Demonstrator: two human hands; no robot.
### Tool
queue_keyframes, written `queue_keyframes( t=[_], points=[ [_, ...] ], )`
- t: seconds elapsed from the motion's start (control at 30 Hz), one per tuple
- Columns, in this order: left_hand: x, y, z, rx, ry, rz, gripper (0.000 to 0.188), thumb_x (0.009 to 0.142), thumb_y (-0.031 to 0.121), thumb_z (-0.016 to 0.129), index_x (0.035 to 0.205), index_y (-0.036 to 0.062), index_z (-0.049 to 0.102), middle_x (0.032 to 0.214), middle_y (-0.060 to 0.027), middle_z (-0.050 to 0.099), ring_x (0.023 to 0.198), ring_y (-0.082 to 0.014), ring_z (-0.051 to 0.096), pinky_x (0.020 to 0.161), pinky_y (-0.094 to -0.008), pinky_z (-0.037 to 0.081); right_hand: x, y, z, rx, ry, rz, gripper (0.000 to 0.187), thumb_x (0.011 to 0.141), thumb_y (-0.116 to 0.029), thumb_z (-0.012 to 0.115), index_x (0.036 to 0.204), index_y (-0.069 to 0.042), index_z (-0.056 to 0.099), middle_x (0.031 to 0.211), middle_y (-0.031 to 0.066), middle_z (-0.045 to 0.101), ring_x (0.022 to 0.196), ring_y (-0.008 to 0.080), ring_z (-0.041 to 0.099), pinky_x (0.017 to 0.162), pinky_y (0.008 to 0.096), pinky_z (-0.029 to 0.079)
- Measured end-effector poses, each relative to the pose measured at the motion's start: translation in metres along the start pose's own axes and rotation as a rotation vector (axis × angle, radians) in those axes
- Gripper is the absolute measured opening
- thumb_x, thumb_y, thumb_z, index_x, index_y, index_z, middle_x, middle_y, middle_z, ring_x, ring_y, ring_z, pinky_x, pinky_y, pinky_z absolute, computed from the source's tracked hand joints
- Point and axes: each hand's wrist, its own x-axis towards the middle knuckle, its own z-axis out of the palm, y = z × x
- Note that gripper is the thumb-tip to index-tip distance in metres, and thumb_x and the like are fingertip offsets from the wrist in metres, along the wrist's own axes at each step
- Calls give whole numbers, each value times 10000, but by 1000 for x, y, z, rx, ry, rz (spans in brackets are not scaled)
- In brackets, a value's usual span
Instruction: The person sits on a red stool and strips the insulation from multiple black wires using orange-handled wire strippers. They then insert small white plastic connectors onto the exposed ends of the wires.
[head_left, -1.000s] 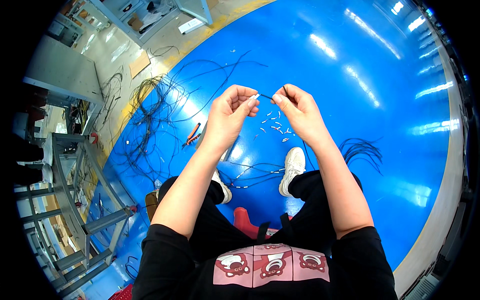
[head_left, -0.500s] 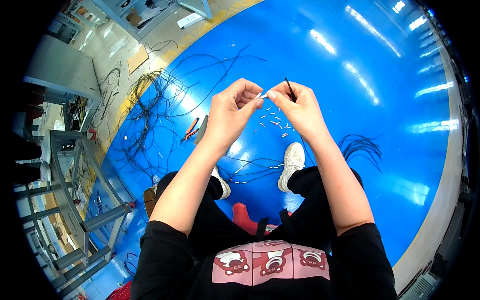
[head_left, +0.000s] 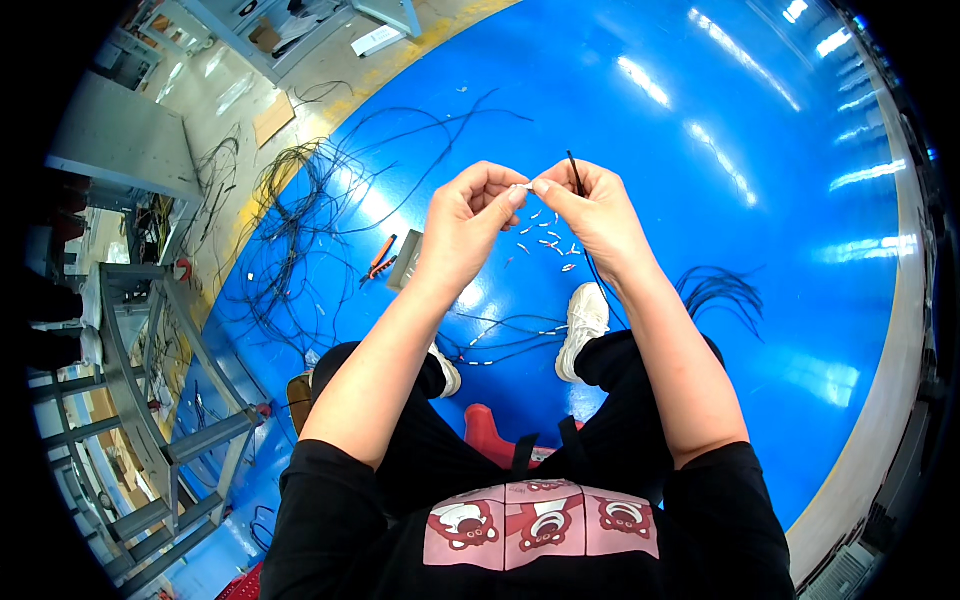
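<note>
My left hand (head_left: pixel 468 215) and my right hand (head_left: pixel 592 208) meet fingertip to fingertip above the blue floor. A small white tube-like piece (head_left: pixel 529 186) shows between them, pinched by my left thumb and finger. Through my right hand runs a thin black cable (head_left: pixel 573 170); one stretch sticks up past the fingers and another hangs down by the wrist. My right thumb and forefinger are pressed together at the white piece. Whether the cable's end enters it is too small to tell. Below the hands lie several small white pieces (head_left: pixel 557 249) on the floor.
Orange-handled pliers (head_left: pixel 380 262) and a small grey box (head_left: pixel 406 260) lie left of my left forearm. A tangle of black cables (head_left: pixel 300 215) spreads at the left, and a cable bundle (head_left: pixel 722 291) lies at the right. Marked cables (head_left: pixel 500 350) stretch between my shoes. A metal frame (head_left: pixel 150 390) stands at the left.
My hands have drawn slightly closer together around the white piece. More of the hanging cable now shows by my right wrist, and more of the grey box is uncovered.
</note>
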Motion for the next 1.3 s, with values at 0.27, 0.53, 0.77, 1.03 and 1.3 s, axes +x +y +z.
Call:
queue_keyframes(
  t=[0.27, 0.53, 0.77, 1.03, 1.3],
  points=[
    [4, 7, -8, -28, 96, 44, 170, 892, 178, 661, 1005, 51, 656, 861, -11, 639, 757, -69, 558, 675, -219, 449, -2, -4, -8, 20, -32, -24, 257, 968, -310, 502, 893, -67, 535, 774, -25, 471, 694, 71, 406, 604, 247, 369],
    [4, 14, -10, -63, 69, 14, 195, 887, 193, 671, 1024, 57, 654, 900, -9, 642, 790, -71, 562, 694, -224, 447, -2, -2, -5, -231, 19, -141, 230, 921, -216, 606, 860, -6, 538, 726, 6, 523, 679, 61, 447, 580, 261, 387],
    [4, 14, -12, -84, 29, 3, 196, 885, 188, 673, 1028, 56, 651, 898, -9, 646, 788, -69, 567, 692, -217, 448, -1, -2, -5, -263, 52, -161, 246, 905, -229, 622, 843, 0, 557, 679, 13, 532, 631, 68, 448, 546, 273, 377],
    [5, 13, -9, -65, 55, 13, 187, 884, 181, 669, 1019, 52, 651, 868, -11, 646, 754, -68, 556, 688, -220, 448, -4, -5, -4, -334, 83, -158, 245, 890, -230, 641, 843, 0, 573, 666, 35, 558, 607, 83, 467, 536, 276, 381],
    [4, 10, -7, 83, -27, 40, 195, 885, 194, 669, 998, 36, 648, 810, 3, 636, 704, -62, 549, 656, -215, 449, -9, -11, -2, -345, 44, -122, 239, 900, -219, 638, 836, -5, 553, 685, 49, 567, 625, 98, 492, 558, 300, 419]
  ],
)
